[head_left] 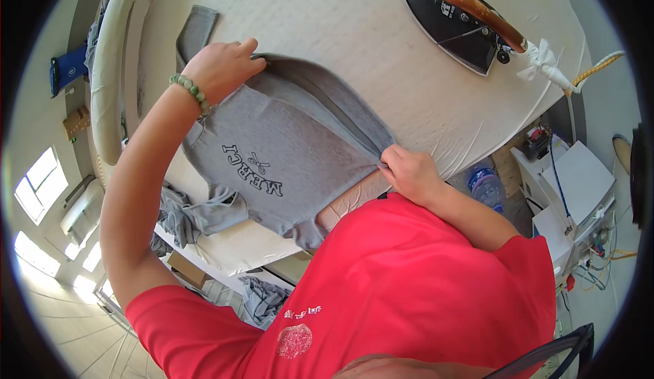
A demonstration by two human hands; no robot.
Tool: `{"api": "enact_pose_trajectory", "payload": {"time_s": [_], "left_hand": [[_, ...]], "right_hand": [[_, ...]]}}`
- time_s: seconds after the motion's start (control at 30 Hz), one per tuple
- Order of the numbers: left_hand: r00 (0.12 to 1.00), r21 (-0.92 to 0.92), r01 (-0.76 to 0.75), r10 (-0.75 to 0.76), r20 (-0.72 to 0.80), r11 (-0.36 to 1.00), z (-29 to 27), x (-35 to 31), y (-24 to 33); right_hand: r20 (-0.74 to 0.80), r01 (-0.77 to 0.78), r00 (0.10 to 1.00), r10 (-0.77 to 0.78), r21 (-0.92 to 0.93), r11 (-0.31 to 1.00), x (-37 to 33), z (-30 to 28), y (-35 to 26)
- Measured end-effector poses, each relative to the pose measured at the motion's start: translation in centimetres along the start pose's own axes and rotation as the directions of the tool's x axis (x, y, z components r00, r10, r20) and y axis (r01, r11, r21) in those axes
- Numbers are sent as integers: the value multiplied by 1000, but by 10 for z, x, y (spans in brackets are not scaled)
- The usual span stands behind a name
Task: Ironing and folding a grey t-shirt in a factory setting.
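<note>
Taking the middle of the grey sweatshirt (293, 147) as the clock's centre, the garment lies spread on a pale cloth-covered table (327, 18), with dark lettering and a small drawing on the side facing up. Its edge from 12 to 3 o'clock gapes, so the inside of the lower layer shows between the two layers.

The left hand (221, 69) is at 11 o'clock, thumb and forefinger closed on this edge, though the other fingertips are partly hidden. A bracelet (189, 93) of green and white beads circles that wrist. Just beyond the hand, also at 11 o'clock, a grey sleeve (198, 28) points away. The right hand (412, 174) is at 3 o'clock, pinching the other end of the edge between thumb and fingers, close to the person's red shirt (422, 263).

At 2 o'clock, well apart from both hands, a black iron (446, 31) with a brown handle (480, 14) rests on the table, a white cloth (543, 64) knotted by the handle's near end. A long padded board (111, 65) stands at 10 o'clock. Below table level are a plastic bottle (486, 188) between 3 and 4 o'clock and crumpled grey clothes (264, 298) at 6 o'clock
</note>
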State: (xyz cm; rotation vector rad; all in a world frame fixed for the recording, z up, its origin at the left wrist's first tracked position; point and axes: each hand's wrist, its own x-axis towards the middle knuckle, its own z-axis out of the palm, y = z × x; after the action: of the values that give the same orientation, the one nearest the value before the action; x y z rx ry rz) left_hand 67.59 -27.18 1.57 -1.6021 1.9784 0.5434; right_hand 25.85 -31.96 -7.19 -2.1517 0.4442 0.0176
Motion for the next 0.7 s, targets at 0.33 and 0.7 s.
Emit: {"api": "enact_pose_trajectory", "payload": {"time_s": [0.33, 0.7], "left_hand": [[989, 57, 100, -93, -119, 993, -11, -49, -17], [990, -82, 142, -143, -10, 986, -42, -96, 22]], "right_hand": [[-21, -7, 1000, 9, 56, 998, -7, -2, -8], [44, 6, 999, -4, -33, 999, -15, 5, -6]]}}
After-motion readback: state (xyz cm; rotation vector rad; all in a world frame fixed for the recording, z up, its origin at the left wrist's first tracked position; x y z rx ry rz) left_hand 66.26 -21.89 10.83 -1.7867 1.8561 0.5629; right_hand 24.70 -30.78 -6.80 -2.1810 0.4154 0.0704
